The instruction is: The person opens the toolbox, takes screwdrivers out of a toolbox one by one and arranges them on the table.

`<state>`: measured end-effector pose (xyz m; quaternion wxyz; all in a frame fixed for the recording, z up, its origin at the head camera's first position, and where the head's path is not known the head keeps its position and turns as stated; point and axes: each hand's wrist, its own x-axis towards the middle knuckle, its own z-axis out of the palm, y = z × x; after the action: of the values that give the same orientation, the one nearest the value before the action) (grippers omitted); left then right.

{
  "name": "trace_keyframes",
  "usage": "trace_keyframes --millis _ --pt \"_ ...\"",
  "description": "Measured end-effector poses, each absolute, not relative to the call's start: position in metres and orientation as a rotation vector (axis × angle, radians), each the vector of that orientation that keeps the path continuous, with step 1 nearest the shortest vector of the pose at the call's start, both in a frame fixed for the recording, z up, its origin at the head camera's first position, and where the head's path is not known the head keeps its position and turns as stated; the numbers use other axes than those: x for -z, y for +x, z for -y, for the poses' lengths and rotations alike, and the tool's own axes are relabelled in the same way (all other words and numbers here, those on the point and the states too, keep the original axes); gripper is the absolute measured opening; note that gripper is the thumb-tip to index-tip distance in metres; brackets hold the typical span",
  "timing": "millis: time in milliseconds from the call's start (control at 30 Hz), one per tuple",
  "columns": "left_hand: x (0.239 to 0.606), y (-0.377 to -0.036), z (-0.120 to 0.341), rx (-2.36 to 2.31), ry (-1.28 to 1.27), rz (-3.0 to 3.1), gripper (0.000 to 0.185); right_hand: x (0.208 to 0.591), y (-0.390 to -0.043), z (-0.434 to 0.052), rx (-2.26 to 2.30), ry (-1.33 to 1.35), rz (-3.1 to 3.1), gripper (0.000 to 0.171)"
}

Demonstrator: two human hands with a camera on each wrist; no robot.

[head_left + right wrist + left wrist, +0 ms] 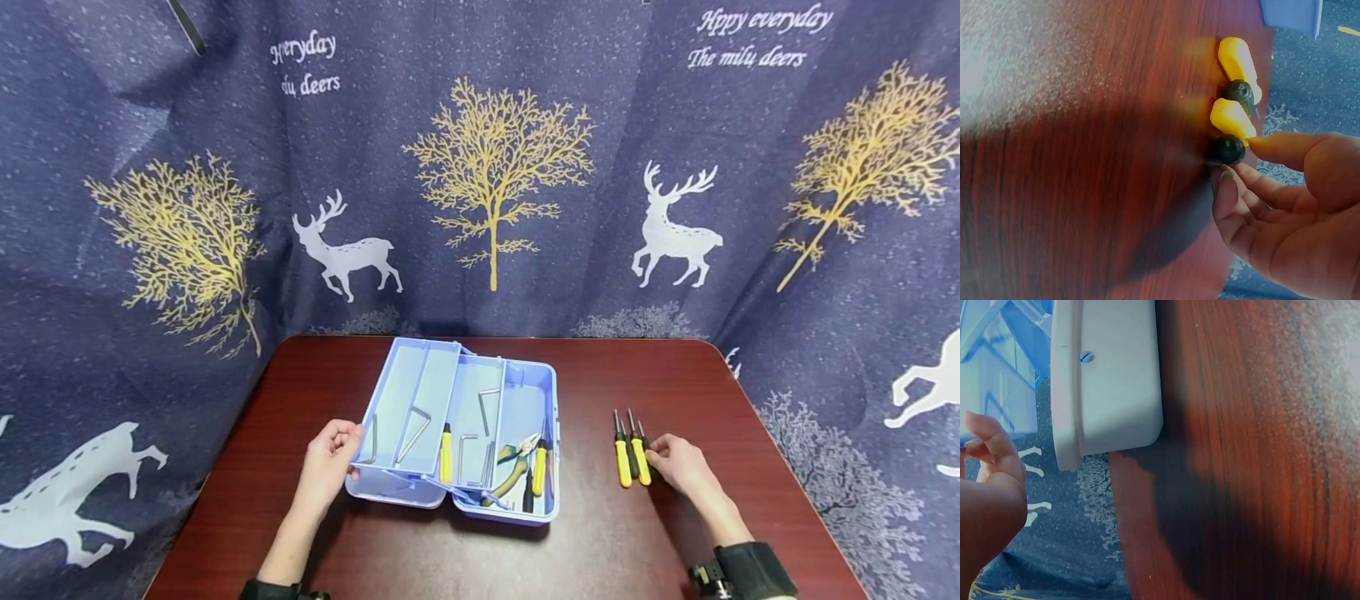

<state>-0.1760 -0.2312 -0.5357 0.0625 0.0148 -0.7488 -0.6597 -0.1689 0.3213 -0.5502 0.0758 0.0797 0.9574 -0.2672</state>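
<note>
At lower right, a black-handled screwdriver (1227,149) is pinched between thumb and fingers by the right hand (682,467). At lower left, the outer tray (402,379) of the lower-centre toolbox (513,519) is gripped by the left hand (327,457).

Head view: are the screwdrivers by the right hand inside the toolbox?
No, the screwdrivers lie on the table to the right of the toolbox, at the right hand's fingertips.
</note>
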Motion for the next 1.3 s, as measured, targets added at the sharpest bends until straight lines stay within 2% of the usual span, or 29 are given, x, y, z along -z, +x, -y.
trace_keyframes --millis 933,1133,1300 --pt "0.535 -0.177 0.231 1.994 0.077 2.27 0.021 0.541 -0.171 -0.321 0.778 0.289 -2.958 0.025" --pt "0.536 -0.177 0.232 1.999 0.087 2.266 0.021 0.527 -0.175 -0.292 0.826 0.286 -3.038 0.016" --pt "0.537 -0.177 0.231 2.003 0.084 2.26 0.021 0.51 -0.177 -0.248 0.945 0.064 -3.091 0.014"
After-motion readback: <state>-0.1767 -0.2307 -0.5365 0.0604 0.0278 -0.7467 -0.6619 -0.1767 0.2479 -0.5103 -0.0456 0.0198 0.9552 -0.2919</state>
